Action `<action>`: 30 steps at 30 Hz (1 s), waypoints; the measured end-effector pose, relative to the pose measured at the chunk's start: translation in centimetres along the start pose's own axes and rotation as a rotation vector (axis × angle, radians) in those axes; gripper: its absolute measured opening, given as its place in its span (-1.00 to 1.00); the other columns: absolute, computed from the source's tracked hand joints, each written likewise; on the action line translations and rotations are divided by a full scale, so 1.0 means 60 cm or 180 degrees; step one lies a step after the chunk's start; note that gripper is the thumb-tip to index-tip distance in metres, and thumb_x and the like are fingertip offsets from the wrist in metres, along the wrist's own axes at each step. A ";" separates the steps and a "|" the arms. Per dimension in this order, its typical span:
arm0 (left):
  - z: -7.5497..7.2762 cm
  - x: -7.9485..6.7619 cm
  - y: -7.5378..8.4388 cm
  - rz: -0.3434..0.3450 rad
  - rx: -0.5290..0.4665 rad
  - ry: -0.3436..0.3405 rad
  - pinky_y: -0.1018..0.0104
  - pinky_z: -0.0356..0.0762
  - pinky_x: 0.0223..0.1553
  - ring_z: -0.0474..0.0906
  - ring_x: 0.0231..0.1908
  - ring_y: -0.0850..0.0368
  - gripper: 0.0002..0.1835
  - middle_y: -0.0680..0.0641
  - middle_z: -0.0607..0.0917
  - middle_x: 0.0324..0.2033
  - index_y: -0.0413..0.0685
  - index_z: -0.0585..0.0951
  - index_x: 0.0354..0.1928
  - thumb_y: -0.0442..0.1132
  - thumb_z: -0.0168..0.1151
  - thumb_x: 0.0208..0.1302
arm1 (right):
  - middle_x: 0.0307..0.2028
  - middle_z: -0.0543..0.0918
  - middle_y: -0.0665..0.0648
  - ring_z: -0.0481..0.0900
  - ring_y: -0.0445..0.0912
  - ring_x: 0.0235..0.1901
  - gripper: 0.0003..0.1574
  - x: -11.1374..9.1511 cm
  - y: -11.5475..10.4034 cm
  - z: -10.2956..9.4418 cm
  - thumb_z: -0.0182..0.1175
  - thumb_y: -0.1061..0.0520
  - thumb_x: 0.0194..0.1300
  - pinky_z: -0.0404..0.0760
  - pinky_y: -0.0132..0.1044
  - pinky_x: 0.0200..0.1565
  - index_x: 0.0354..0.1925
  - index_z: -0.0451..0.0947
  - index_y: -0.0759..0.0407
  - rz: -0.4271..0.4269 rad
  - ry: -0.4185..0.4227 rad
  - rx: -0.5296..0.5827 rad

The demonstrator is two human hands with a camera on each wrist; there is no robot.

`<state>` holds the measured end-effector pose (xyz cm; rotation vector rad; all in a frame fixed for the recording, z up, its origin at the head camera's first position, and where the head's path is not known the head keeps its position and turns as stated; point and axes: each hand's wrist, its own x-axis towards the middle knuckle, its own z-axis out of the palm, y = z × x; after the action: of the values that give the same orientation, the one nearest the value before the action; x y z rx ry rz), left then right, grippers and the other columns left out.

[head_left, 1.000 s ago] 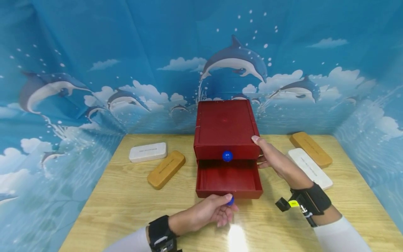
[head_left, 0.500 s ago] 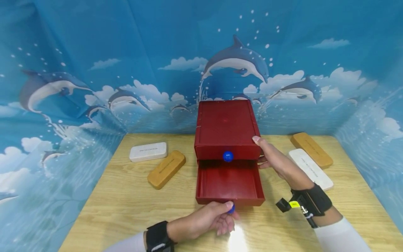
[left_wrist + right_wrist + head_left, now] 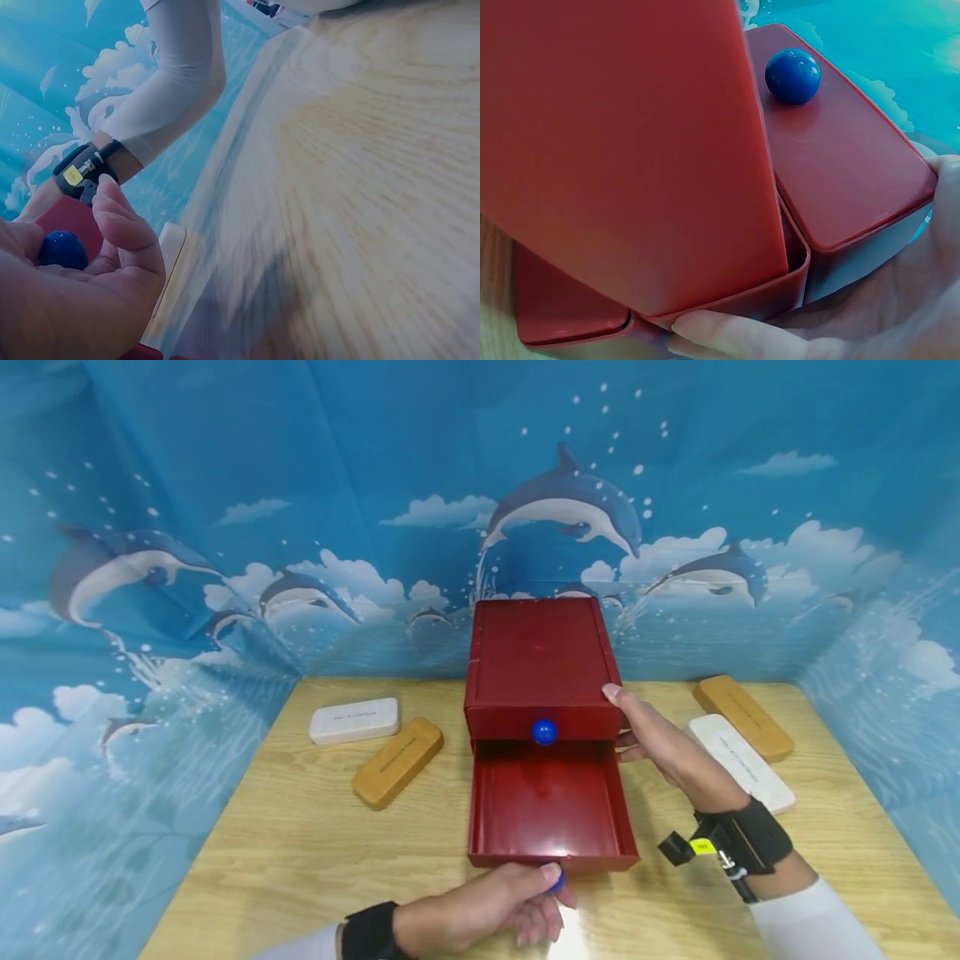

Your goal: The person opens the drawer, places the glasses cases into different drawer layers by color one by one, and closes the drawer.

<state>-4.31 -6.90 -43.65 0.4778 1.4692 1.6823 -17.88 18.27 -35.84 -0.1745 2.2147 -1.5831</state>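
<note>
A red drawer cabinet point(image 3: 542, 652) stands at the back middle of the wooden table. Its lower drawer point(image 3: 551, 806) is pulled far out, with a bare red floor. My left hand point(image 3: 495, 906) pinches that drawer's blue knob point(image 3: 63, 250) between thumb and fingers. The drawer above, with its own blue knob point(image 3: 793, 76), is closed. My right hand point(image 3: 667, 747) grips the cabinet's right front edge, thumb on top and fingers along the side. In the right wrist view a further closed drawer front point(image 3: 566, 300) shows beneath the pulled-out one.
A white case point(image 3: 355, 722) and a yellow-brown case point(image 3: 398, 764) lie left of the cabinet. Another white case point(image 3: 738, 760) and yellow-brown case point(image 3: 744, 717) lie to the right, close to my right forearm. A dolphin-print backdrop point(image 3: 420, 435) surrounds the table.
My left hand has drawn the lower drawer further out toward me, holding its knob throughout. The right hand keeps its place on the cabinet.
</note>
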 end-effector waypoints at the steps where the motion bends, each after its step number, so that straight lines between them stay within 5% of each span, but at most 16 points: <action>1: 0.002 -0.001 -0.001 0.0013 0.0027 0.0004 0.48 0.35 -0.54 0.41 -0.54 0.29 -0.41 0.02 0.60 -0.45 -0.42 0.47 0.00 0.05 -0.28 0.53 | 0.20 0.33 0.44 0.53 0.22 -0.05 0.02 0.000 0.000 0.000 -0.32 -0.49 0.36 0.59 -0.04 -0.12 0.40 -0.01 0.24 0.0009 0.0000 -0.0003; 8: 0.013 -0.005 -0.008 -0.0001 -0.0032 0.0021 0.48 0.35 -0.56 0.41 -0.55 0.30 -0.41 -0.01 0.62 -0.43 -0.43 0.45 0.02 0.05 -0.25 0.52 | 0.20 0.33 0.45 0.51 0.26 -0.04 0.02 0.000 -0.001 0.000 -0.31 -0.49 0.36 0.59 -0.03 -0.13 0.40 0.00 0.25 0.0013 0.0018 0.0027; 15: 0.014 -0.009 -0.013 0.0019 0.0107 -0.0065 0.49 0.39 -0.54 0.42 -0.56 0.29 -0.40 -0.62 0.53 -0.26 -0.46 0.44 0.04 0.02 -0.33 0.55 | 0.21 0.31 0.45 0.52 0.27 -0.04 0.01 0.002 0.000 -0.001 -0.32 -0.47 0.37 0.60 -0.02 -0.13 0.41 -0.03 0.24 -0.0031 -0.0014 0.0043; 30: 0.015 -0.015 -0.016 -0.0009 0.0143 -0.0068 0.51 0.40 -0.48 0.45 -0.52 0.32 -0.42 -0.65 0.49 -0.24 -0.46 0.45 0.04 -0.01 -0.33 0.55 | 0.19 0.32 0.48 0.57 0.23 -0.10 0.00 0.006 0.004 0.002 -0.30 -0.44 0.38 0.62 -0.02 -0.16 0.39 -0.04 0.29 -0.0058 0.0049 0.0127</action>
<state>-2.80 -7.03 -44.13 0.5163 1.4940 1.6402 -18.15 18.12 -36.21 -0.1719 2.1972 -1.6420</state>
